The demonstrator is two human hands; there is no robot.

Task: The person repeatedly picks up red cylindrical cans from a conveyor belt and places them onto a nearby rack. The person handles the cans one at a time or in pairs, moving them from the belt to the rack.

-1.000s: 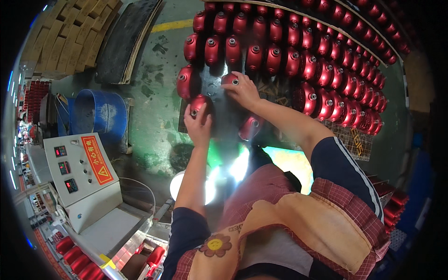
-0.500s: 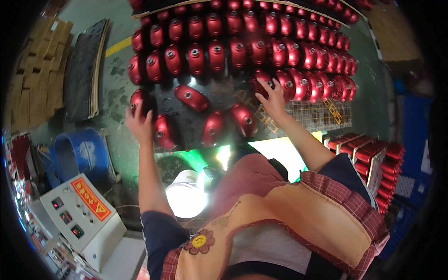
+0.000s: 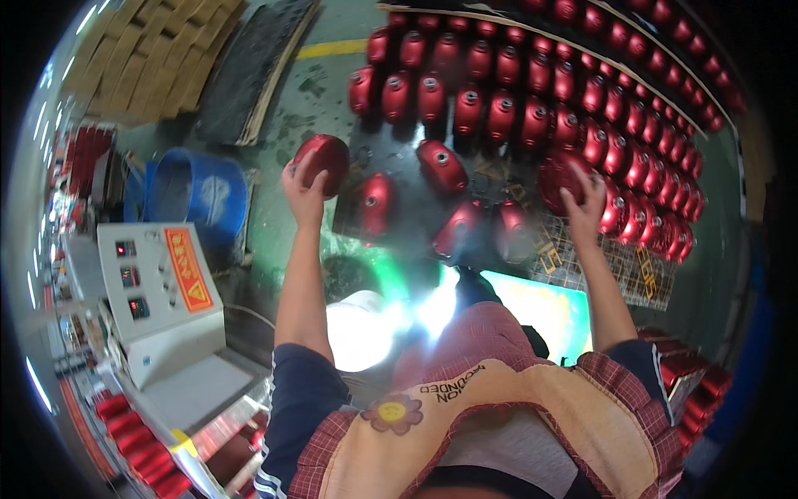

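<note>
My left hand (image 3: 306, 187) has its fingers round a glossy red rounded metal shell (image 3: 326, 164) at the left end of the black board (image 3: 353, 214). It appears to be held clear of the board, its broad round side showing. On the right, my right hand (image 3: 588, 200) grips a similar red shell (image 3: 555, 176), turned the same way, in front of the rows. Between my hands lie several loose red shells, one of them tilted (image 3: 442, 165), another upright (image 3: 376, 202). Each shows a small round fitting on its curved top.
Tight rows of red shells (image 3: 502, 112) fill the far right. To my left stand a blue drum (image 3: 199, 195) and a grey control box (image 3: 158, 266). Stacked cardboard (image 3: 158, 62) and a dark panel (image 3: 258, 71) lie beyond. A bright lamp (image 3: 357, 331) glows near my legs.
Both hands have closed on red shells and lifted and turned them. My view has swung left, so the board and rows appear farther right.
</note>
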